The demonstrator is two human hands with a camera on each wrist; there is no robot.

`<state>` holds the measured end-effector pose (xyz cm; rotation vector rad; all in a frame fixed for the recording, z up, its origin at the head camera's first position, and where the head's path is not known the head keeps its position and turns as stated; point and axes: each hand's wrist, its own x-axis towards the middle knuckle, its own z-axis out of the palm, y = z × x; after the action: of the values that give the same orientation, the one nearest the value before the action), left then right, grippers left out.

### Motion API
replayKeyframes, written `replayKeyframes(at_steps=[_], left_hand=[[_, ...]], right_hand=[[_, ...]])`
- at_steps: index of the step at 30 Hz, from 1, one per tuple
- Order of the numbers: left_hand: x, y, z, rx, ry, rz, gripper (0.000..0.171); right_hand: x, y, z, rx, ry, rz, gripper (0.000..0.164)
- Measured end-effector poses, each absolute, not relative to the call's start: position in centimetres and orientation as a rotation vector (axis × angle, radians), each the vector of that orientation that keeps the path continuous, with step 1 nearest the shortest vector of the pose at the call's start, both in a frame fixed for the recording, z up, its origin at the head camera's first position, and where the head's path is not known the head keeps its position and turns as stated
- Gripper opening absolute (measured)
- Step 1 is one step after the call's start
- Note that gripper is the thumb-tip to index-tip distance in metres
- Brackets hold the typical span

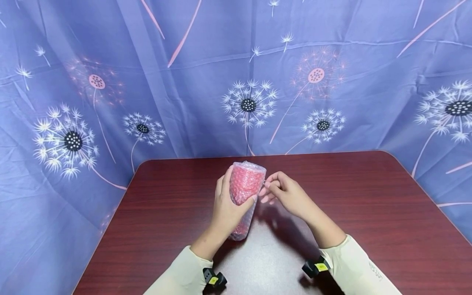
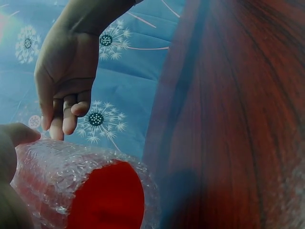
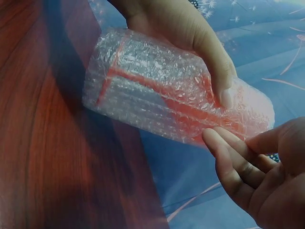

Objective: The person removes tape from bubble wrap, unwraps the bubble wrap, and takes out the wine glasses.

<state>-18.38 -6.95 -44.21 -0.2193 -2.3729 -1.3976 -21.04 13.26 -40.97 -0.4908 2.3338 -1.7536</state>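
A red, roughly cylindrical package in clear bubble wrap [image 1: 246, 184] is held tilted over the table, in the middle of the head view. My left hand [image 1: 228, 209] grips it from the left, thumb across the near side and fingers behind. One red end face [image 2: 112, 198] shows in the left wrist view. At the package's right side, my right hand [image 1: 285, 194] pinches the edge of the bubble wrap between thumb and forefinger. Its other fingers [image 3: 226, 157] are loosely bent beside the wrap in the right wrist view. What lies inside the wrap cannot be made out.
A dark red wood-grain table [image 1: 166, 213] lies under both hands, with a bright glare at its near middle. Behind it hangs a blue curtain [image 1: 199, 102] with dandelion prints. Black wrist devices [image 1: 315, 267] sit at both cream sleeves.
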Motion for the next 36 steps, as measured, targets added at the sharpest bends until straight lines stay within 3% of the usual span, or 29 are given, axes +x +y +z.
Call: replayKeyframes(at_steps=[16, 28, 36], left_hand=[[-18.4, -6.96, -44.17, -0.216, -2.387, -1.474, 0.104], [-18.52, -7.05, -44.21, -0.273, -2.339, -1.526, 0.088], [-18.43, -7.06, -44.19, -0.255, -2.333, -1.507, 0.088]], right_hand=[[-21.09, 13.22, -40.8, -0.497, 2.356, -1.84, 0.013], [-20.96, 13.13, -40.64, -0.476, 2.246, -1.916, 0.023], [-21.1, 13.28, -40.81, -0.471, 2.305, -1.908, 0.016]])
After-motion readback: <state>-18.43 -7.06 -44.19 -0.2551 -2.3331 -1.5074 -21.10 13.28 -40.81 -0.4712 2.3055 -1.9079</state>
